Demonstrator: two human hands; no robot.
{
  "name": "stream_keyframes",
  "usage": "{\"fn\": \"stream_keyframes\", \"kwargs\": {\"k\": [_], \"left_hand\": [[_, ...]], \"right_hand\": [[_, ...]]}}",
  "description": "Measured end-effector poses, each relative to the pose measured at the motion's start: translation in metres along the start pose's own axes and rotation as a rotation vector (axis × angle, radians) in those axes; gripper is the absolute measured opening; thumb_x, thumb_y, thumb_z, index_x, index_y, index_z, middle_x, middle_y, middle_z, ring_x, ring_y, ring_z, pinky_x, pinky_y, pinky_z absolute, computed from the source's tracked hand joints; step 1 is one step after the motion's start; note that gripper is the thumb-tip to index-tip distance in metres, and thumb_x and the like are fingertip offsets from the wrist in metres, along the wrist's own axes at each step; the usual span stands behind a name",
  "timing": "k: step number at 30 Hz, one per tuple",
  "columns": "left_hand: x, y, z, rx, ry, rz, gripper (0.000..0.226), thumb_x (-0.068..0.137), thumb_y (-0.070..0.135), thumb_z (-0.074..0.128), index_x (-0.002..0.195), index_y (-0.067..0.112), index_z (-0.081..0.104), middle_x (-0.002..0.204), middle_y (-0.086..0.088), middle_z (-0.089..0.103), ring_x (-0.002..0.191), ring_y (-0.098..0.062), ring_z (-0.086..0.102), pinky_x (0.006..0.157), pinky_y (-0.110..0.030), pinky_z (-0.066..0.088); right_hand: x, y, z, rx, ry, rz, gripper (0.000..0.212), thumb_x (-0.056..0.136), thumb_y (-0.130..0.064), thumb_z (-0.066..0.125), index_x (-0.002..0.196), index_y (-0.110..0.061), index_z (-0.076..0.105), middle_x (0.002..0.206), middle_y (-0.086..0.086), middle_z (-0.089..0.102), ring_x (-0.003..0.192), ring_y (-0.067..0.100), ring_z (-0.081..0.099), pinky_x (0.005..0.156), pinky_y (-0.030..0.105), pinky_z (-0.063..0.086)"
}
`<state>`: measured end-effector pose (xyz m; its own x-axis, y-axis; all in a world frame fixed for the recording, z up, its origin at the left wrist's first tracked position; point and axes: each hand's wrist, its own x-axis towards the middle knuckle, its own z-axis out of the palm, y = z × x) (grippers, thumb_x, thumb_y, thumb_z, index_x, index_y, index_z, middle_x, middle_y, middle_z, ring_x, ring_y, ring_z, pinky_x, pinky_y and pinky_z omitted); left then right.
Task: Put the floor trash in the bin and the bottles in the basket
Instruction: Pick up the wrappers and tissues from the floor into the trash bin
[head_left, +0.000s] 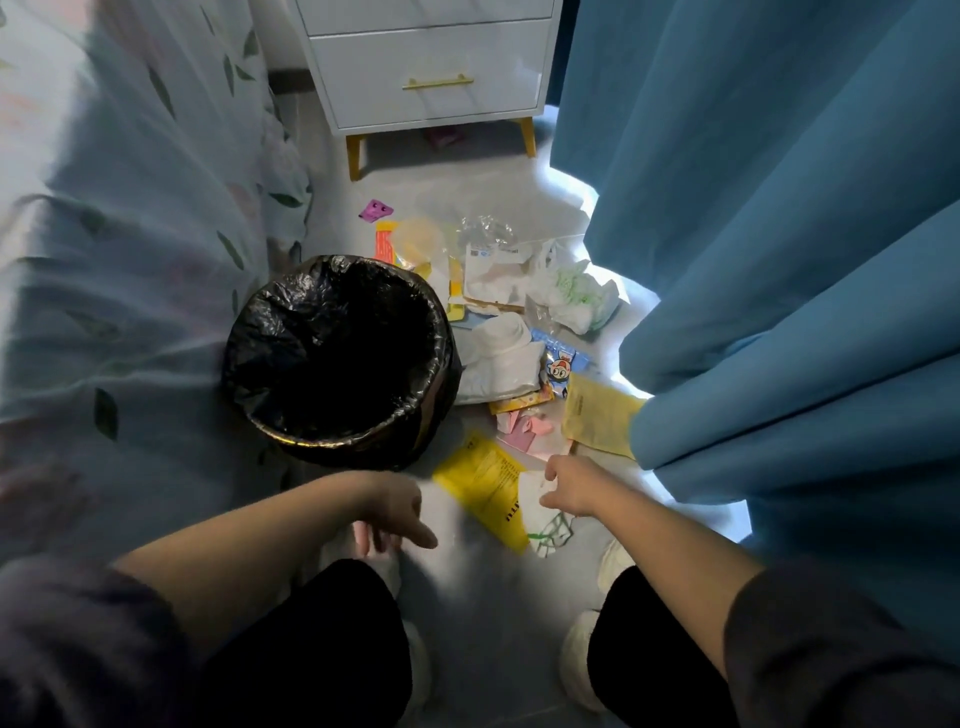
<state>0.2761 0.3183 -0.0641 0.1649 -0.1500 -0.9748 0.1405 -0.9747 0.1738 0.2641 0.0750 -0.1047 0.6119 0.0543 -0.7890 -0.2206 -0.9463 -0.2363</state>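
Observation:
A round bin lined with a black bag stands on the floor at centre left. Right of it lies a heap of trash: a yellow wrapper, a white-and-green wrapper, a pale yellow envelope, pink scraps, a cartoon snack packet, white bags and clear plastic. My right hand pinches the white-and-green wrapper's top edge. My left hand hangs just below the bin, fingers apart, holding nothing. No bottles or basket show.
A white nightstand with yellow legs stands at the back. A blue curtain hangs along the right, a leaf-print bedsheet along the left. A purple scrap lies behind the bin. My knees and shoes fill the bottom.

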Motion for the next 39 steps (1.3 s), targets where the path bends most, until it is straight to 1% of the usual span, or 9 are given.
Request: {"fn": "stream_keyframes", "kwargs": {"k": [4,8,17,21,24,27,29,34,39], "left_hand": [[0.067,0.032,0.003,0.041,0.422,-0.064,0.061,0.080,0.040,0.067,0.128,0.009,0.046,0.128,-0.009,0.055,0.117,-0.027,0.055,0.089,-0.034,0.047],[0.136,0.031,0.016,-0.210,0.418,-0.183,0.082,0.064,0.050,0.068,0.135,0.016,0.042,0.138,-0.008,0.047,0.125,-0.028,0.048,0.099,-0.036,0.045],[0.190,0.031,0.022,-0.447,0.469,-0.301,0.068,0.074,0.059,0.063,0.127,0.018,0.055,0.128,-0.010,0.057,0.122,-0.030,0.049,0.098,-0.036,0.045],[0.197,0.034,0.015,-0.413,0.525,-0.251,0.047,0.086,0.035,0.061,0.126,0.011,0.052,0.129,-0.013,0.057,0.121,-0.031,0.053,0.094,-0.033,0.044],[0.192,0.042,0.017,-0.377,0.538,-0.186,0.034,0.085,0.024,0.061,0.116,0.009,0.061,0.119,-0.016,0.064,0.112,-0.032,0.060,0.089,-0.034,0.048],[0.175,0.055,0.019,-0.360,0.512,-0.072,0.027,0.079,0.010,0.061,0.105,0.005,0.063,0.107,-0.018,0.068,0.101,-0.033,0.065,0.083,-0.037,0.055],[0.153,0.067,0.015,-0.325,0.542,0.035,0.025,0.078,0.006,0.056,0.103,0.004,0.061,0.106,-0.019,0.066,0.100,-0.035,0.064,0.080,-0.039,0.056],[0.063,0.084,-0.021,-0.227,0.639,0.320,0.015,0.079,0.004,0.052,0.092,0.008,0.058,0.094,-0.013,0.065,0.088,-0.031,0.066,0.069,-0.034,0.054],[-0.033,0.054,-0.071,-0.293,0.882,0.414,0.015,0.080,0.008,0.060,0.083,0.023,0.060,0.077,0.000,0.062,0.075,-0.019,0.060,0.067,-0.026,0.045]], "right_hand": [[0.026,0.020,0.022,0.033,0.041,0.120,0.073,0.082,-0.030,0.072,0.140,-0.005,0.035,0.135,0.017,0.048,0.119,0.030,0.051,0.089,0.033,0.046],[0.055,0.032,0.046,0.161,0.057,0.239,0.109,0.074,-0.039,0.078,0.152,-0.011,0.007,0.153,0.014,0.023,0.139,0.029,0.029,0.107,0.035,0.034],[0.097,0.033,0.076,0.245,0.142,0.502,0.107,0.064,-0.049,0.081,0.144,-0.013,0.021,0.141,0.014,0.031,0.128,0.029,0.041,0.096,0.035,0.044],[0.110,0.034,0.083,0.178,0.217,0.504,0.100,0.068,-0.044,0.080,0.142,-0.008,0.024,0.139,0.016,0.039,0.125,0.030,0.046,0.098,0.034,0.043],[0.110,0.041,0.083,0.159,0.172,0.500,0.075,0.075,-0.035,0.078,0.133,-0.006,0.041,0.131,0.012,0.053,0.121,0.027,0.053,0.093,0.029,0.046],[0.100,0.050,0.061,0.078,0.004,0.416,0.050,0.082,-0.030,0.072,0.123,-0.008,0.056,0.117,0.008,0.061,0.107,0.022,0.060,0.073,0.023,0.047],[0.089,0.052,0.034,0.084,-0.102,0.323,0.036,0.084,-0.027,0.071,0.113,-0.009,0.060,0.090,0.003,0.061,0.079,0.015,0.061,0.054,0.018,0.043],[0.050,0.046,-0.051,0.649,-0.154,0.157,0.006,0.089,-0.014,0.065,0.087,-0.014,0.060,0.072,0.001,0.061,0.055,0.007,0.056,0.049,0.018,0.046],[-0.004,-0.005,-0.114,1.018,-0.103,-0.169,0.001,0.092,-0.011,0.060,0.091,-0.012,0.059,0.063,-0.001,0.061,0.048,0.006,0.055,0.042,0.017,0.043]]}}
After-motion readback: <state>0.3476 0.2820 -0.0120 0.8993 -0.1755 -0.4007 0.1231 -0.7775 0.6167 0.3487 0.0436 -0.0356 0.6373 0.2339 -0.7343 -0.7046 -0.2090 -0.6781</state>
